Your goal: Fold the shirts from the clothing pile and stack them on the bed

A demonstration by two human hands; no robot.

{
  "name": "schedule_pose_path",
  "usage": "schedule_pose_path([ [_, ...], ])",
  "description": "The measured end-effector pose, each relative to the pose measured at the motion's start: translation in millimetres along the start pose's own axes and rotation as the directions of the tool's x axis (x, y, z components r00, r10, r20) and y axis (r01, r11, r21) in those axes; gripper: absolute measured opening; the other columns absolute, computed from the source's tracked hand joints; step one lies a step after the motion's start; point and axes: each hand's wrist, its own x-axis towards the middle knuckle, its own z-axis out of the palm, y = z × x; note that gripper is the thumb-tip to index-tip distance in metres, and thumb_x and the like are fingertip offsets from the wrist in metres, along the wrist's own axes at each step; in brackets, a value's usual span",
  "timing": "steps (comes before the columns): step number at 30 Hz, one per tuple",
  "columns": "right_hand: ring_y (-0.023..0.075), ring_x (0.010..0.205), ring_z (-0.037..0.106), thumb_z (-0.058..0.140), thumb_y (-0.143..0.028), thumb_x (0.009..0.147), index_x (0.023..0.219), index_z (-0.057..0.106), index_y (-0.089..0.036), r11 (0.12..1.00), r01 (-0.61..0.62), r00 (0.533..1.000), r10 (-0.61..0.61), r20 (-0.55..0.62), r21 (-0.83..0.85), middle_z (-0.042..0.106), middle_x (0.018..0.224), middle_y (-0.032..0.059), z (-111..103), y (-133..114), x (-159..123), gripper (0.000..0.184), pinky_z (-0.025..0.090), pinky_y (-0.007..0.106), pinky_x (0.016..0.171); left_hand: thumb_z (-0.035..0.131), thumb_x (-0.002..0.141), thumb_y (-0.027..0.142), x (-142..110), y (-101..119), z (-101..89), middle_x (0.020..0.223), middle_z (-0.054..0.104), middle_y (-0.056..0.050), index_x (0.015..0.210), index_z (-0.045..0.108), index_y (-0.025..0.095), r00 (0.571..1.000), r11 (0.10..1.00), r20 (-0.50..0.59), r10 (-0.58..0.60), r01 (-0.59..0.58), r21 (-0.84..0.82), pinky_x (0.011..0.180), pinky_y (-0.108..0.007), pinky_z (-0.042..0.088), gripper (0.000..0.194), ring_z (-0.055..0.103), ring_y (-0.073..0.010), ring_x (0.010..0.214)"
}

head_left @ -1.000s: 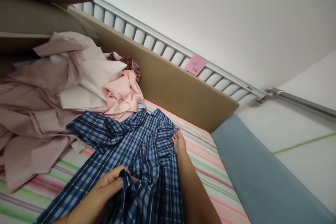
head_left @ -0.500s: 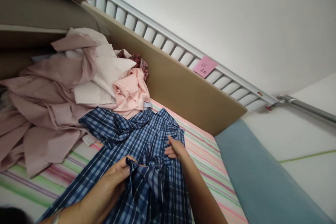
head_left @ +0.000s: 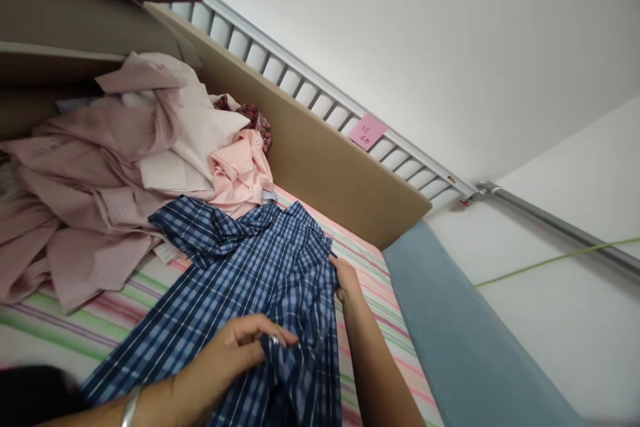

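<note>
A blue plaid shirt [head_left: 250, 267] lies spread on a striped sheet [head_left: 370, 273]. My left hand [head_left: 235, 353] pinches a bunched fold of the plaid shirt near its lower middle, a bangle on the wrist. My right hand [head_left: 345, 277] grips the shirt's right edge, fingers curled on the cloth. The shirt's collar end points toward the clothes pile.
A heap of pale pink and mauve garments [head_left: 110, 160] fills the left side. A tan board [head_left: 320, 160] and a white railing with a pink sticky note [head_left: 367, 131] run behind. A blue-grey padded edge [head_left: 450, 333] borders the right. Brown cushions [head_left: 75, 7] stack at upper left.
My left hand has slid right along the shirt with its fold. My right hand moved out from the shirt's middle to its right edge, and the cloth there lies flatter.
</note>
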Motion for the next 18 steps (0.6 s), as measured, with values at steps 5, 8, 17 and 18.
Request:
schedule_pose_path([
  [5, 0.0187, 0.059, 0.06, 0.06, -0.04, 0.062, 0.057, 0.05, -0.023, 0.999, 0.003, 0.998, -0.006, -0.056, -0.051, 0.061, 0.052, -0.001, -13, 39, -20, 0.02, 0.047, 0.028, 0.057, 0.061, 0.079, 0.024, -16, -27, 8.0, 0.109, 0.068, -0.001, 0.091, 0.073, 0.035, 0.972, 0.931, 0.223, 0.069, -0.143, 0.335, 0.093, -0.039, 0.04, 0.021, 0.058, -0.0222, 0.104],
  [8, 0.0201, 0.062, 0.063, 0.059, -0.036, 0.061, 0.055, 0.05, -0.024, 0.999, -0.006, 0.998, 0.003, -0.058, -0.05, 0.063, 0.053, -0.0005, -16, 58, -23, 0.016, 0.049, 0.03, 0.063, 0.058, 0.084, 0.028, -21, -29, 12.5, 0.113, 0.067, 0.001, 0.103, 0.067, 0.047, 0.931, 0.768, 0.355, 0.089, -0.291, 0.57, 0.095, -0.04, 0.037, 0.028, 0.057, -0.0213, 0.104],
  [17, 0.013, 0.058, 0.058, 0.06, -0.036, 0.075, 0.065, 0.056, -0.02, 0.997, -0.041, 0.993, 0.033, -0.113, -0.071, 0.062, 0.059, -0.002, -43, 68, -8, 0.02, 0.047, 0.026, 0.059, 0.051, 0.09, 0.028, -16, -39, 37.9, 0.11, 0.068, -0.003, 0.114, 0.063, 0.038, 0.861, 0.649, 0.507, 0.05, -0.413, 0.638, 0.09, -0.033, 0.04, 0.029, 0.06, -0.0191, 0.1],
  [18, 0.0114, 0.057, 0.056, 0.059, -0.038, 0.078, 0.068, 0.056, -0.018, 0.995, -0.048, 0.993, 0.038, -0.114, -0.085, 0.061, 0.062, -0.0024, -44, 70, -9, 0.023, 0.047, 0.026, 0.059, 0.05, 0.09, 0.026, -16, -45, 36.6, 0.109, 0.068, -0.002, 0.114, 0.063, 0.035, 0.877, 0.675, 0.478, 0.056, -0.386, 0.628, 0.09, -0.032, 0.041, 0.029, 0.06, -0.0182, 0.1],
])
